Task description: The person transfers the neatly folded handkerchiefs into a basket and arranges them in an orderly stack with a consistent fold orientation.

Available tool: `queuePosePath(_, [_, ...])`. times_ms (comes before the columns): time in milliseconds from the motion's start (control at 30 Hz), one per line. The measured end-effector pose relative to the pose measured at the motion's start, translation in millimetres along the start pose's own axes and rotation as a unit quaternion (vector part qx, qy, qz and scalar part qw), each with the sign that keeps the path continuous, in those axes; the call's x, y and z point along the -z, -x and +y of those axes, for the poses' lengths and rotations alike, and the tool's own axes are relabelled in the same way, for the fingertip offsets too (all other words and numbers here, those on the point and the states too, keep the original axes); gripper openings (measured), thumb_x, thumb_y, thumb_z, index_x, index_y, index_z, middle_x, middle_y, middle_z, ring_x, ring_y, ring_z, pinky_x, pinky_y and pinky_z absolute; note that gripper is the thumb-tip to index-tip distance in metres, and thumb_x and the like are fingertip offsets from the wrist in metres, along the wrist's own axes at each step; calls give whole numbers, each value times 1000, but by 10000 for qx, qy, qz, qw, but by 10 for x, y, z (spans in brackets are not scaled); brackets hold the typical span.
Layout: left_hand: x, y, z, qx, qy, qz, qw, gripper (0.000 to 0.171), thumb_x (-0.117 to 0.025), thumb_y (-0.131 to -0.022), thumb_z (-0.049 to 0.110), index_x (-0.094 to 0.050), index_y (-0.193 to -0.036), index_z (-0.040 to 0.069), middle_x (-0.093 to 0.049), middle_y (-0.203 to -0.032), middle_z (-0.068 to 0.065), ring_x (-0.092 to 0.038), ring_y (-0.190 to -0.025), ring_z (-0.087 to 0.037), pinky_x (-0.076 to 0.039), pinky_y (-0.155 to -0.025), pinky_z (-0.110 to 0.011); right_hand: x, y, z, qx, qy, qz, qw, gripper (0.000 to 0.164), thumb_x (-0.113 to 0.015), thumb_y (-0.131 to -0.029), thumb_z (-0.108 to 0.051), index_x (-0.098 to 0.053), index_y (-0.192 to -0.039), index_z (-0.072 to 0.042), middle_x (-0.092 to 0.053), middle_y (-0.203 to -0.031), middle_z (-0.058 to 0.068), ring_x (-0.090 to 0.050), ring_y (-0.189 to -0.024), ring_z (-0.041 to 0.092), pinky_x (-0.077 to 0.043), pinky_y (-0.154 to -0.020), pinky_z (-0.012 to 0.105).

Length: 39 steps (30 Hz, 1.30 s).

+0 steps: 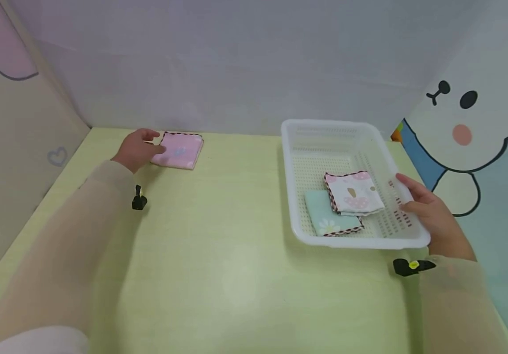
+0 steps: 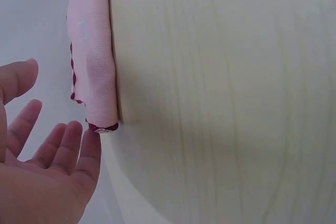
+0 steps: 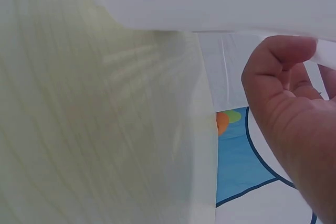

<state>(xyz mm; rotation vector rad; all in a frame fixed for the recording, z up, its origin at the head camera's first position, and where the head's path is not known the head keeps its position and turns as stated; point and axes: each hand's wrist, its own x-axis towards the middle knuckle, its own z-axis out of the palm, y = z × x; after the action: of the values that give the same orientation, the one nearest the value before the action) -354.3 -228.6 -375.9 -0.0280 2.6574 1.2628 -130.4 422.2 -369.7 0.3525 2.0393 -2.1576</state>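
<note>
At the far left of the table lies a folded pink cloth [image 1: 179,151] with a dark scalloped edge. My left hand [image 1: 137,149] is at its left side, fingers loosely bent and spread. In the left wrist view a fingertip meets the end of the pink cloth [image 2: 100,77], and nothing is gripped. My right hand [image 1: 435,214] holds the right rim of a white plastic basket [image 1: 286,182], thumb and fingers around the edge. Inside, a white patterned folded cloth [image 1: 354,194] partly overlaps a mint green folded cloth [image 1: 329,214].
The pale yellow-green table [image 1: 218,255] meets a light wall [image 1: 236,69] at the back. Panels with cartoon drawings [image 1: 479,128] stand along the right. Small black clips hang by both wrists, one by the left sleeve [image 1: 103,191].
</note>
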Motion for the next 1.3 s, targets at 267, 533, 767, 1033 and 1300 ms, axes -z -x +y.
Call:
queuePosePath(267, [-18, 43, -125, 415, 359, -52, 9985, 67, -69, -100, 31, -41, -157, 9, -35, -159, -19, -37, -141, -40, -34, -115, -55, -10, 3, 12, 108, -73, -169, 9998, 74, -59, -102, 3, -35, -162, -33, -25, -163, 4, -66, -110, 14, -60, -83, 41])
queuePosePath(533, [-102, -65, -248, 532, 223, -15, 9983, 64, -75, -94, 23, -49, -151, 9, -44, -152, -17, -40, -134, -38, -32, -115, -55, 17, 11, -4, 206, -322, -244, 9990, 74, -56, -102, 7, -35, -162, -30, -31, -159, 2, -67, -110, 14, -60, -83, 40])
queuePosePath(767, [-186, -65, -203, 547, -357, 85, 9978, 54, -74, -92, 15, -54, -141, 5, -47, -142, -22, -45, -119, -40, -41, -103, -53, 46, 4, 1, 236, -484, -231, 9983, 74, -55, -101, 9, -36, -162, -28, -38, -153, -1, -68, -108, 15, -61, -81, 40])
queuePosePath(1033, [-112, -50, -80, 910, 243, -194, 9954, 60, -72, -90, 9, -49, -145, 7, -39, -145, -22, -41, -113, -35, -40, -93, -43, 59, 15, -23, 183, -16, -272, 9995, 73, -58, -103, 1, -33, -163, -33, -17, -167, 7, -67, -108, 14, -60, -82, 42])
queuePosePath(1300, [-103, -69, -29, 1085, 916, -58, 9899, 56, -67, -98, 17, -48, -151, 16, -32, -159, -16, -37, -127, -34, -36, -105, -42, 66, 14, -14, 220, 43, -293, 9993, 71, -60, -104, -4, -34, -162, -34, -33, -154, -1, -66, -107, 14, -60, -81, 42])
